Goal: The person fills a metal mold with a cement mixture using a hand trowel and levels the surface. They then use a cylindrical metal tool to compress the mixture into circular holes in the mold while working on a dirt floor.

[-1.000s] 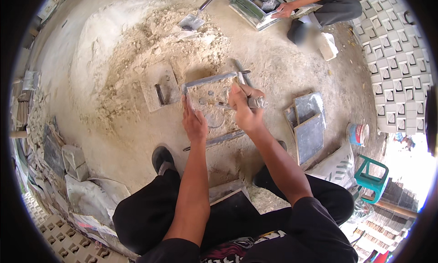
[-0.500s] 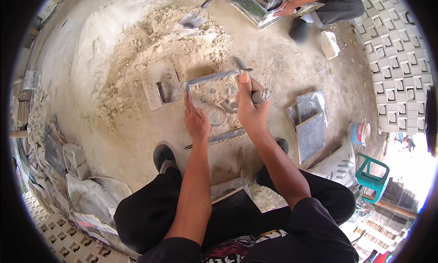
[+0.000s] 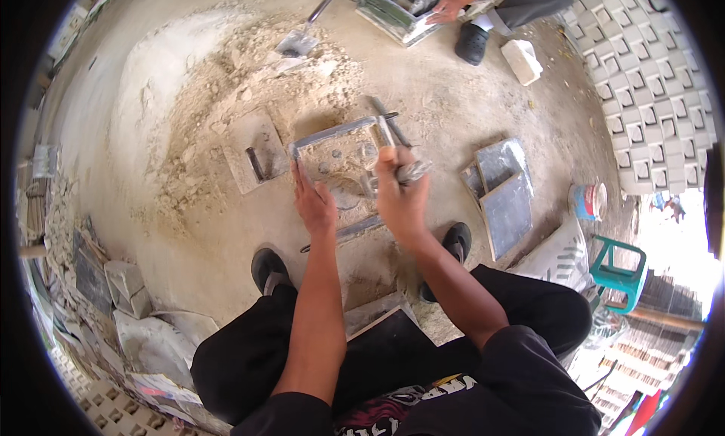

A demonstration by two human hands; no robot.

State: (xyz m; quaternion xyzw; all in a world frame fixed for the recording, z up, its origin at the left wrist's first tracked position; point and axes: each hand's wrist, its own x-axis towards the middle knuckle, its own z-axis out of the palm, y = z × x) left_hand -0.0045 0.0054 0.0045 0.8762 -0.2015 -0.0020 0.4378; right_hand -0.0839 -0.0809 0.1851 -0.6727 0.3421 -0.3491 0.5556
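- The dusty floor (image 3: 170,266) carries everything here, with pale stacked blocks (image 3: 649,111) along its far right edge and a pale bag (image 3: 155,341) and chunky block (image 3: 128,289) by its near left edge.
- Toward the floor's far left corner I see a wide heap (image 3: 260,77) of sandy powder; a small shovel (image 3: 297,41) lies at its far right side.
- In the middle of the floor lies the frame (image 3: 336,131) — a grey rectangle with sandy filling (image 3: 325,180) inside, round marks pressed into it.
- The left hand (image 3: 316,209) is unclenched, its fingers laid out straight along the frame's left edge.
- The right hand (image 3: 402,205) is clenched round the hand tool (image 3: 414,170), over the frame's right edge; the tool is too blurred for me to tell its kind.
- Just left of the frame lies a pale board (image 3: 240,155) with a dark handle (image 3: 255,164) on it.
- Toward the floor's right edge are grey slabs (image 3: 507,217), a bucket (image 3: 587,200), a plump sack (image 3: 555,258) and a green stool (image 3: 619,273).
- At the floor's far edge a co-worker's hand (image 3: 447,10) touches a metal box (image 3: 414,32) — a white lump (image 3: 521,62) sits nearby.
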